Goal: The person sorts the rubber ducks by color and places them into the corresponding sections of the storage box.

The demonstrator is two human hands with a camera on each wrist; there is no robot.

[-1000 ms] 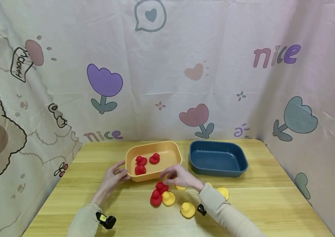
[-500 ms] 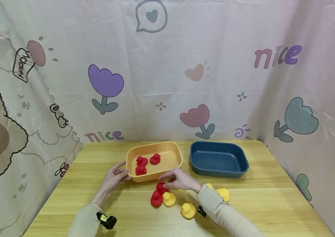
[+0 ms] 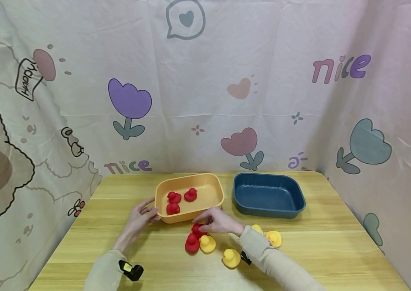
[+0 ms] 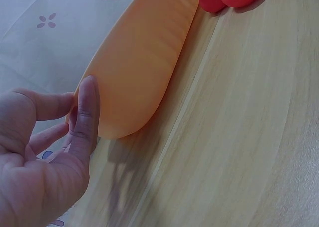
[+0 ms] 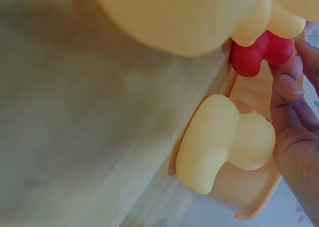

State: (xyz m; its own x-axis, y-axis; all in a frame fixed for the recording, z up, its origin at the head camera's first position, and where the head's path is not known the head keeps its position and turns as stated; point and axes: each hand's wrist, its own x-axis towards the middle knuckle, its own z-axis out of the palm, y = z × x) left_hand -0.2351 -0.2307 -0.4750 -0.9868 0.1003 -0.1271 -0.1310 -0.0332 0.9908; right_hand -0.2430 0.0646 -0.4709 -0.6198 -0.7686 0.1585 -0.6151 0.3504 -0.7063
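Observation:
An orange tray (image 3: 210, 189) (image 4: 139, 72) holds three red ducks (image 3: 173, 197). My left hand (image 3: 150, 213) (image 4: 75, 124) rests against the tray's front left corner, its thumb lying straight on the outer wall. My right hand (image 3: 202, 226) (image 5: 291, 95) reaches down in front of the tray, and its curled fingertips pinch a red duck (image 3: 197, 231) (image 5: 261, 55) on the table. Another red duck (image 3: 192, 243) and a yellow duck (image 3: 207, 243) (image 5: 224, 142) lie just in front of it. The right thumb is hidden.
An empty blue tray (image 3: 269, 210) stands right of the orange one. More yellow ducks (image 3: 231, 258) (image 3: 274, 238) lie near my right forearm. A patterned cloth (image 3: 205, 101) walls the wooden table (image 3: 336, 242) at the back and both sides.
My right hand has lowered from the tray's front edge onto the red duck on the table. The left hand and the trays have not moved.

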